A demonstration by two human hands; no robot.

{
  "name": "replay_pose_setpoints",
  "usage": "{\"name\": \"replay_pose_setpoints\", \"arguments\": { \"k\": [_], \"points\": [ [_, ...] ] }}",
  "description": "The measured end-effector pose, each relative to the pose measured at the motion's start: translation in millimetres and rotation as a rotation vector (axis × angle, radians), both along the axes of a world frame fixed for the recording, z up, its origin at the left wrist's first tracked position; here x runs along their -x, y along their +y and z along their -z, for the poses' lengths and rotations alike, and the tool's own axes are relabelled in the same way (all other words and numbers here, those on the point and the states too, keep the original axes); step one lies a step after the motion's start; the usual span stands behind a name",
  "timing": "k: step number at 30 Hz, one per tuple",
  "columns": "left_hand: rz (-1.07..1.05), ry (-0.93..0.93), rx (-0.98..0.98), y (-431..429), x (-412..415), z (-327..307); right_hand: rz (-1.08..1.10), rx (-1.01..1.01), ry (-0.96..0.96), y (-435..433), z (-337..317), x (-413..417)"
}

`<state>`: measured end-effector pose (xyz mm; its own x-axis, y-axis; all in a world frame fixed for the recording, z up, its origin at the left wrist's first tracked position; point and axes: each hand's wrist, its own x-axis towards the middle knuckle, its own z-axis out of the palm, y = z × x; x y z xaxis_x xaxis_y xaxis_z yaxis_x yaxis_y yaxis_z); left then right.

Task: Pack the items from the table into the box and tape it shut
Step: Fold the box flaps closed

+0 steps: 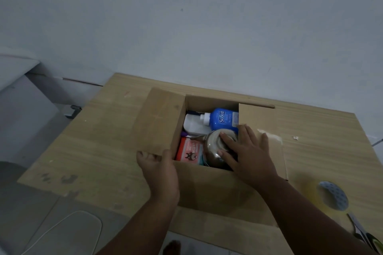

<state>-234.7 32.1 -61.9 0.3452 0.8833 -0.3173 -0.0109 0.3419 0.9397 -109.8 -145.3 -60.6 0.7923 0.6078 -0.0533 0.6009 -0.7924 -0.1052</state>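
An open cardboard box [207, 188] stands on the wooden table [99, 143]. Inside lie a blue SoSoft bottle [222, 119], a white bottle [192, 124], a red and white packet [189, 151] and a round brownish jar [213, 147]. My right hand [246, 149] lies over the jar with fingers spread on it, and also over the right flap [257, 118]. My left hand [159, 165] holds the near left corner of the box, by the raised left flap [161, 122]. A roll of clear tape [329, 194] lies on the table to the right.
Scissors [360, 232] lie at the table's near right edge. A pale wall rises behind the table. A white cable [62, 225] runs over the grey floor at the lower left, beside a grey cabinet [24, 109].
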Motion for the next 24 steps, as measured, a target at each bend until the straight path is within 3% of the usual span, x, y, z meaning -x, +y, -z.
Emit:
{"name": "replay_pose_setpoints", "arguments": {
  "k": [3,7,9,13,20,24],
  "points": [
    [0.223,0.043,-0.358,-15,8,0,-0.009,-0.031,-0.008,-1,2,0],
    [0.674,0.218,-1.114,-13,6,14,0.001,-0.078,-0.005,-2,2,0],
    [0.892,0.324,-1.314,-12,-1,14,0.006,-0.086,-0.005,-1,1,1],
    [1.19,0.534,-1.492,-13,-15,12,0.021,-0.101,-0.01,-2,4,1],
    [1.152,0.476,-1.614,-10,-22,21,-0.009,-0.137,0.007,-10,3,5],
    [1.239,0.487,-1.639,-5,-20,18,-0.035,-0.12,0.02,-10,2,4]
  ]
}}
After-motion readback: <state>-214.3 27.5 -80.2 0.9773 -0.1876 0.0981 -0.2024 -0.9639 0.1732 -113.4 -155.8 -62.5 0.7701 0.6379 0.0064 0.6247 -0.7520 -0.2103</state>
